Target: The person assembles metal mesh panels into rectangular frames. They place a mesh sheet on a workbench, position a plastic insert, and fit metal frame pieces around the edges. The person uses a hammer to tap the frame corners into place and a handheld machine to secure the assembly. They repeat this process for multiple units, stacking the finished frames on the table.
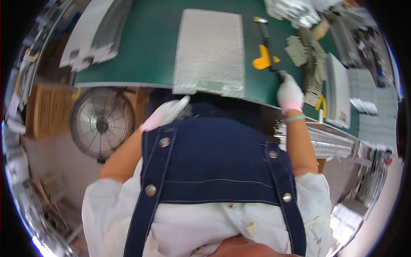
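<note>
A flat silvery mesh-textured sheet [209, 51] lies on the green tabletop in front of me, its near end at the table's edge. My left hand [169, 112], in a white glove with a pink cuff, is just below the sheet's near left corner with its fingers stretched out, holding nothing visible. My right hand [291, 92], gloved alike, is at the table's edge on the right. Its fingers are curled at a small dark piece I cannot make out, close to the handle end of a hammer [266, 40]. Beside the hammer's handle lies a flat yellow piece [261, 59].
Long white and grey panels [96, 32] lie at the far left of the table. On the right are grey-green strips [314, 60], a stack of white panels [337, 90] and a yellow-handled tool [322, 103]. A round floor fan [102, 124] stands left, near cardboard boxes [51, 109].
</note>
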The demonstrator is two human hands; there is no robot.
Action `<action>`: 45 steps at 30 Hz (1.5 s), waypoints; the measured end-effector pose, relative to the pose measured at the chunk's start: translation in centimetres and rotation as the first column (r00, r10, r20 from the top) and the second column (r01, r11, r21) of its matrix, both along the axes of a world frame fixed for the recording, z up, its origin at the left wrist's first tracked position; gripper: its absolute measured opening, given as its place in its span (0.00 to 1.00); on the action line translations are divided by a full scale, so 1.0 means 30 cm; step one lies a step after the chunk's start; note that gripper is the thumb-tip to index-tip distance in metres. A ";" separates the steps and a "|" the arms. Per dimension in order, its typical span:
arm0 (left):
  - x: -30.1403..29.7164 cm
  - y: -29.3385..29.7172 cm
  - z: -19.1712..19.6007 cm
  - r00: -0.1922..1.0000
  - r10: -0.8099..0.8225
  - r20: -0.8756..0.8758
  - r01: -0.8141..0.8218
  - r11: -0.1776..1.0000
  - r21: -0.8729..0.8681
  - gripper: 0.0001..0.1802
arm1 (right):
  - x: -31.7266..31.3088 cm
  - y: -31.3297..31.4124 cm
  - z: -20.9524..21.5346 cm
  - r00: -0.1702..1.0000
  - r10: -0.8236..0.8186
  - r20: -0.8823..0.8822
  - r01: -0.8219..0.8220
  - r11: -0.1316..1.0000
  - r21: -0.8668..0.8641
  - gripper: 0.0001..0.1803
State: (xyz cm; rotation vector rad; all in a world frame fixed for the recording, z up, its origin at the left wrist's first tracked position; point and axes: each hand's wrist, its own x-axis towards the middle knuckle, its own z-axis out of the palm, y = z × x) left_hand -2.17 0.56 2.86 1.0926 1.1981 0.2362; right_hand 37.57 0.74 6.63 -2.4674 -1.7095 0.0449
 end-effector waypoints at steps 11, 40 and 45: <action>0.112 0.022 -0.111 0.762 0.493 0.420 -0.406 0.869 -0.282 0.24 | -0.481 -0.292 -0.075 0.472 0.373 -0.799 -0.397 0.899 0.185 0.23; 0.075 -0.034 -0.143 0.601 0.475 0.643 -0.342 0.880 -0.330 0.19 | -0.609 -0.153 -0.218 -0.395 -0.179 -0.901 0.000 0.981 -0.195 0.17; 0.080 -0.038 -0.087 0.914 0.270 0.303 -0.232 0.960 -0.155 0.21 | -0.601 -0.151 -0.236 -0.391 -0.185 -0.902 0.008 0.979 -0.204 0.16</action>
